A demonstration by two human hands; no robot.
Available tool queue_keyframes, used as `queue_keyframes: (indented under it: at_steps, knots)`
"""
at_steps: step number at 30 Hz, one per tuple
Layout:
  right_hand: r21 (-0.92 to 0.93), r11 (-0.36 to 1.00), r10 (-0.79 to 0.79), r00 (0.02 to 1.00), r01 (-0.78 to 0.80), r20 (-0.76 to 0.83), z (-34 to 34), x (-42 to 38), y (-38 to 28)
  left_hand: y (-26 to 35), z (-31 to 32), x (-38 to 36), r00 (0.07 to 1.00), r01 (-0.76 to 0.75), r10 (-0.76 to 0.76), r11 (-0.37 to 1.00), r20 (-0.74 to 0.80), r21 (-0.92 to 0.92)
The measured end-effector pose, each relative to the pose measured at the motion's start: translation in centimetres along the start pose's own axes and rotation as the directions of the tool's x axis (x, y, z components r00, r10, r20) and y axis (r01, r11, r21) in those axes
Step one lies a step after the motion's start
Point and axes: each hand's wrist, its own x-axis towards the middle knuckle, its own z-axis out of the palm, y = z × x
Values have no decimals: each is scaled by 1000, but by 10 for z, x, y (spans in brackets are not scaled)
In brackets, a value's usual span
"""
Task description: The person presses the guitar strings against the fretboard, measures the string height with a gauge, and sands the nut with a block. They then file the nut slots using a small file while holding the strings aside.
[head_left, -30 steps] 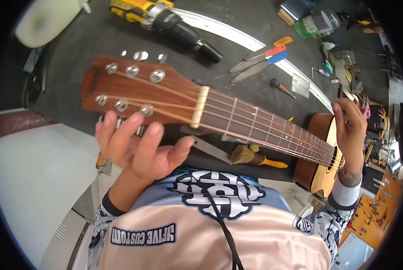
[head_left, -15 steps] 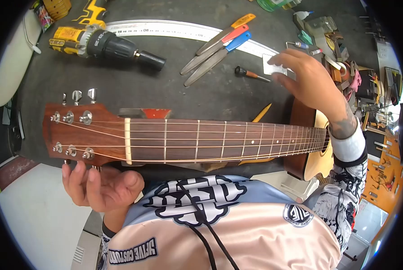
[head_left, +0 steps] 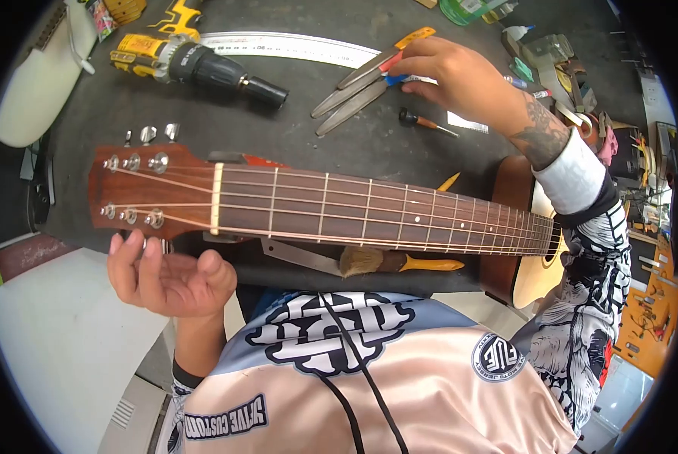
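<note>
An acoustic guitar lies across the bench, its neck (head_left: 384,216) running from the headstock (head_left: 153,185) at left to the body (head_left: 505,204) at right. My left hand (head_left: 174,276) is palm up just below the headstock, fingers apart and curled up by the near tuning pegs; whether they touch is unclear. Beyond the neck, my right hand (head_left: 449,72) reaches over the handles of several files (head_left: 350,104), with a gap between thumb and fingers. Its fingertips overlap the red and blue handles. The yellow-orange handle (head_left: 415,35) shows above them.
A yellow drill (head_left: 138,54) and a long steel ruler (head_left: 293,48) lie at the back left. A small screwdriver (head_left: 427,123) is right of the files. A brush (head_left: 399,262) lies by the neck's near side. Tools and bottles crowd the back right.
My right hand has moved left from the small white plate to the file handles. My left hand stays by the tuning pegs. The view has shifted, showing more of the brush.
</note>
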Motion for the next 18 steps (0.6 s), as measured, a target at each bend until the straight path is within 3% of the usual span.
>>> queue_keyframes:
  at_steps: [3, 9, 12, 15, 18]
  knots:
    - [-26, 999, 47, 999, -46, 27, 4, 1, 0, 3, 2, -1, 999, 45, -46, 999, -21, -17]
    - [-176, 979, -97, 995, 100, 27, 0, 2, -1, 2, 2, 1, 1000, 19, -19, 1000, -20, 1]
    - [-245, 958, -120, 986, 146, 116, 0, -2, -2, 3, 2, 3, 999, 21, -21, 1000, -30, 0]
    - [-306, 943, -137, 991, 130, -1, -12, -9, -3, 2, 2, 2, 999, 13, -13, 1000, -42, -3]
    - [-111, 980, 156, 986, -162, -61, -42, -26, -27, 3, 0, 1, 998, -2, 0, 999, -63, -34]
